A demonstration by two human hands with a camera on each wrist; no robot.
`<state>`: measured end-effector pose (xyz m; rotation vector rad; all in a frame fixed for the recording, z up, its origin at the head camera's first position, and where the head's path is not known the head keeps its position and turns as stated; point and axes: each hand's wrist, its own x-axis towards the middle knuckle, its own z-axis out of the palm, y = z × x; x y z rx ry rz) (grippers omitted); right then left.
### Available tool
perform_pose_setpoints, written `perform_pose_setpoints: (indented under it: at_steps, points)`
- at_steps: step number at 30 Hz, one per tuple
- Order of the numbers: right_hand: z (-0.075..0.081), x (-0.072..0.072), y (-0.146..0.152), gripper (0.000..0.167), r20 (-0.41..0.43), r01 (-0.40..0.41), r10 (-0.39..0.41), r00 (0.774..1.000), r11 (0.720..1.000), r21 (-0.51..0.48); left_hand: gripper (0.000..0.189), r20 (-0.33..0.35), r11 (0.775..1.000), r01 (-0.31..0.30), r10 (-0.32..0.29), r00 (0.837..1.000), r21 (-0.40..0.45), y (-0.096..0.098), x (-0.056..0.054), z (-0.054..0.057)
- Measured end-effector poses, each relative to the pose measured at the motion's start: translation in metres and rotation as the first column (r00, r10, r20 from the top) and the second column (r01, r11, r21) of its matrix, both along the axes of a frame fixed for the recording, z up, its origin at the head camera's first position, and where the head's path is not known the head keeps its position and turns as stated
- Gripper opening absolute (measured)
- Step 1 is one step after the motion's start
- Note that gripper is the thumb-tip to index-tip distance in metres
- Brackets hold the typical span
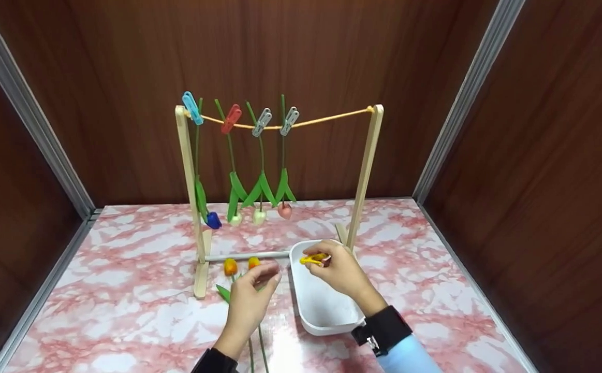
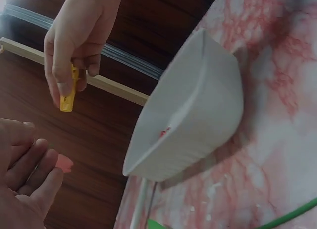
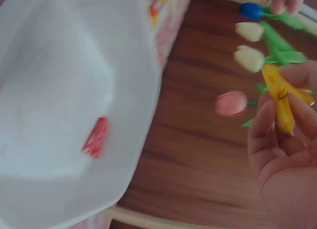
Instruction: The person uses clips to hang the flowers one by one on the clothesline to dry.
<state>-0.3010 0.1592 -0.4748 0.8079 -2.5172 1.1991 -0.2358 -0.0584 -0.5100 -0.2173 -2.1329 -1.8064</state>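
A yellow clothespin (image 3: 280,97) is pinched between the thumb and fingers of my right hand (image 1: 339,269), above the white basin (image 1: 321,327). My left hand (image 1: 251,300) hovers left of the basin, fingers loosely bent and holding nothing. Under it, two orange-yellow tulips (image 1: 231,267) lie on the table, partly hidden by the hand. In the right wrist view, a red clothespin (image 3: 95,137) lies inside the basin. Behind the hands, an orange cord (image 1: 332,119) carries upside-down tulips: one blue (image 1: 214,220), two white (image 1: 259,216) and one pink (image 1: 284,211).
A wooden post (image 1: 367,176) stands at each end of the cord, with a pale bar (image 1: 249,255) low between them. Blue (image 1: 192,108), red (image 1: 231,119) and grey clothespins (image 1: 290,121) grip the stems. Brown panels (image 1: 301,52) enclose the marbled table (image 1: 140,290).
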Motion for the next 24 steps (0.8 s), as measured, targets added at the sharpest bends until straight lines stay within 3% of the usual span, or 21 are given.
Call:
perform_pose_setpoints:
  at_steps: [5,10,14,19,22,24]
  points:
    - [0.013,0.012,-0.007,0.026,0.021,-0.071,0.072,0.997,0.996,-0.062,0.029,-0.01,0.998,0.068,-0.068,0.998,0.02,0.005,0.0,0.011]
    - [0.02,0.015,-0.012,0.026,0.073,-0.104,0.113,0.991,0.988,-0.118,0.032,-0.032,0.993,0.113,-0.113,0.993,-0.02,0.007,-0.002,0.011]
    - [0.021,0.017,-0.015,0.026,0.125,-0.119,0.143,0.982,0.976,-0.185,0.033,-0.046,0.993,0.105,-0.108,0.993,-0.056,0.009,-0.001,0.008]
    - [0.018,0.022,-0.018,0.028,0.172,-0.14,0.19,0.967,0.954,-0.266,0.027,-0.079,0.996,0.053,-0.058,0.995,-0.065,0.012,0.003,0.007]
    - [0.018,0.025,-0.02,0.031,0.194,-0.135,0.199,0.961,0.944,-0.302,0.025,-0.065,0.999,0.027,-0.028,0.998,-0.022,0.014,0.005,0.006]
    - [0.018,0.028,-0.021,0.034,0.213,-0.126,0.206,0.955,0.933,-0.336,0.024,-0.038,0.998,0.027,-0.025,0.999,0.051,0.016,0.006,0.005]
